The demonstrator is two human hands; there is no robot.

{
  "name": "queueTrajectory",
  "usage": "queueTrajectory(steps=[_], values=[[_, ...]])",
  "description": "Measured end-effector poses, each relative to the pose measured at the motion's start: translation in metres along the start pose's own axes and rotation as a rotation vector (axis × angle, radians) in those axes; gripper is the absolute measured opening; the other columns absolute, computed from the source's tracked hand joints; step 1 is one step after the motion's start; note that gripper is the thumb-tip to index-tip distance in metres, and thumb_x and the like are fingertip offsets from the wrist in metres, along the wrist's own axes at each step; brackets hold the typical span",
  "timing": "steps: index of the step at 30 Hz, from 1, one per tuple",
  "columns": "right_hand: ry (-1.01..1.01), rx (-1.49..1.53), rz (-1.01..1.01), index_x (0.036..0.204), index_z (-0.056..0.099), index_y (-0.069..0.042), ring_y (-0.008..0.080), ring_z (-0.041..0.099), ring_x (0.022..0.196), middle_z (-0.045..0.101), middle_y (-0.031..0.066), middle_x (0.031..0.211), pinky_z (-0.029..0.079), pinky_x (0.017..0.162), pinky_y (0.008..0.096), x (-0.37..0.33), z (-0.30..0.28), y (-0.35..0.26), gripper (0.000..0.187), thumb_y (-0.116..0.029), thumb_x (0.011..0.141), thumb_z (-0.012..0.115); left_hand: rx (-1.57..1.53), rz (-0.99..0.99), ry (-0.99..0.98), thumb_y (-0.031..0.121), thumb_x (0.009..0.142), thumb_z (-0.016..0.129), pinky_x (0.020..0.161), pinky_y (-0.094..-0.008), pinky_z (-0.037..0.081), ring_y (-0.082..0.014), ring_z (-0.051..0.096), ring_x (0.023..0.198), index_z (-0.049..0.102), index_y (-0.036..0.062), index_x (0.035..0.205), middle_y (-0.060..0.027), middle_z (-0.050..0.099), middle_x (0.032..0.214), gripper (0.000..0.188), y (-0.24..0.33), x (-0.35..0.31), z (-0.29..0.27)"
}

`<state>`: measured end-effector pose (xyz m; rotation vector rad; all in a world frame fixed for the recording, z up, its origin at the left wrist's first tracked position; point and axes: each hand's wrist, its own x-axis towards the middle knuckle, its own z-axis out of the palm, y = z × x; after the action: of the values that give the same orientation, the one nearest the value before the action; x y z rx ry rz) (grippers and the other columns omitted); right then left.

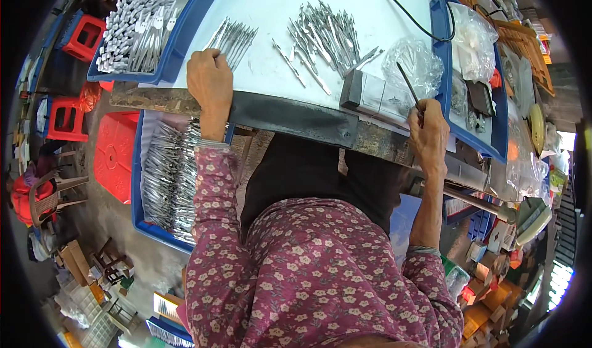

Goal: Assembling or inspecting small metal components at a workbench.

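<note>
Right grip (pixel 430 132) pinches a dark rod (pixel 407 81); left grip (pixel 210 81), closure indeterminable, has slender metal instruments (pixel 239 43) just beyond; judged instrument handling, next calling for steady rod control

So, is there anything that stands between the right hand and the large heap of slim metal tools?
Yes. Between the right hand and the large heap of slim metal tools lie a black-ended grey block and, on its far side, a crumpled clear plastic bag.
</note>
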<state>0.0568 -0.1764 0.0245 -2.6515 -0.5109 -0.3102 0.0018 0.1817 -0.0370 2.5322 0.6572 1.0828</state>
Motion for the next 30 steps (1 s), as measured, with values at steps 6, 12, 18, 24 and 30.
queueTrajectory(steps=[6, 12, 18, 24, 30], values=[[-0.031, 0.114, 0.065, 0.087, 0.051, -0.001, 0.0333, 0.056, 0.066, 0.055, 0.0179, 0.078, 0.044, 0.060, 0.0378, 0.000, -0.004, -0.001, 0.009, -0.005, 0.080, 0.056, 0.044, 0.115, 0.000, 0.008, 0.073, 0.060, 0.072, -0.0391, 0.043, -0.0310, 0.052, 0.081, 0.062, 0.0057, 0.085, -0.0108, 0.056, 0.082, 0.013, -0.001, 0.002, 0.007], [-0.030, 0.183, 0.074, 0.088, 0.052, 0.001, 0.0304, 0.056, 0.064, 0.055, 0.0174, 0.077, 0.044, 0.060, 0.0348, -0.001, -0.006, -0.003, 0.009, -0.005, 0.081, 0.056, -0.320, 0.371, -0.215, 0.001, 0.072, 0.061, 0.072, -0.0366, 0.041, -0.0263, 0.051, 0.082, 0.064, 0.0105, 0.086, -0.0096, 0.054, 0.084, 0.017, 0.049, -0.003, 0.000], [0.009, 0.266, 0.084, 0.088, 0.053, 0.001, 0.0209, 0.053, 0.059, 0.055, 0.0142, 0.073, 0.043, 0.057, 0.0303, -0.004, -0.012, -0.007, 0.011, -0.005, 0.081, 0.058, -0.360, 0.552, -0.460, 0.000, 0.069, 0.062, 0.075, -0.0337, 0.039, -0.0244, 0.049, 0.089, 0.064, 0.0107, 0.082, -0.0063, 0.055, 0.092, 0.017, 0.064, -0.003, 0.012], [0.016, 0.442, 0.157, 0.090, 0.055, 0.001, 0.0097, 0.047, 0.057, 0.054, 0.0074, 0.069, 0.041, 0.054, 0.0246, -0.009, -0.010, -0.011, 0.012, -0.005, 0.080, 0.058, -0.404, 0.654, -0.523, 0.001, 0.068, 0.064, 0.077, -0.0336, 0.038, -0.0248, 0.049, 0.091, 0.059, 0.0089, 0.084, -0.0047, 0.056, 0.092, 0.018, 0.061, 0.003, 0.017], [0.003, 0.608, 0.182, 0.090, 0.056, 0.001, 0.0065, 0.048, 0.061, 0.057, 0.0041, 0.072, 0.040, 0.054, 0.0219, -0.004, -0.011, -0.032, 0.012, -0.007, 0.081, 0.060, -0.578, 0.488, -0.396, -0.002, 0.075, 0.059, 0.068, -0.0342, 0.042, -0.0270, 0.051, 0.081, 0.056, 0.0028, 0.089, -0.0088, 0.056, 0.084, 0.015, 0.086, 0.006, -0.004]])
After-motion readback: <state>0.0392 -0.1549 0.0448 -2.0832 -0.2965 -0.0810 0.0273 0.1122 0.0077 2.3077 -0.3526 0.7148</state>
